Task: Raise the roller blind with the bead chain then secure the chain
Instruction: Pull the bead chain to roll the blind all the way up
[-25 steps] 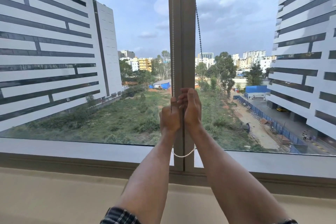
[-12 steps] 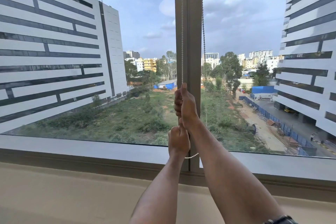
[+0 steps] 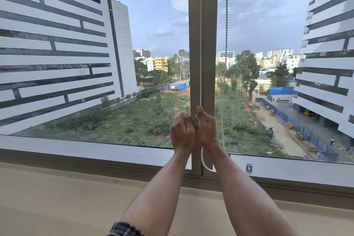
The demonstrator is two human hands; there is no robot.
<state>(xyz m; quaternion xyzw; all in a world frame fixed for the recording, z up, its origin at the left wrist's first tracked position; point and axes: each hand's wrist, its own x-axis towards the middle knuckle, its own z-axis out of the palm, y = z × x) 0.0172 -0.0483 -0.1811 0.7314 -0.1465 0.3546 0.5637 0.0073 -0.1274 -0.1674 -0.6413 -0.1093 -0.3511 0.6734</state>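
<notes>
A white bead chain [image 3: 200,48] hangs down the front of the grey window mullion [image 3: 207,25]. Its other strand [image 3: 226,15] hangs to the right against the glass. My right hand [image 3: 206,130] is closed on the front strand with the thumb pointing up. Just to its left, at the same height, my left hand [image 3: 183,133] is blurred, and its curled fingers meet the chain. The chain's bottom loop [image 3: 206,166] swings free between my wrists. The roller blind itself is out of view above.
A small metal chain clip [image 3: 248,167] sits on the lower window frame [image 3: 95,151], right of the mullion. A beige sill [image 3: 67,197] runs below. Buildings and a green lot lie outside the glass.
My right hand has come down along the chain while my left hand has risen from below it. They are now side by side.
</notes>
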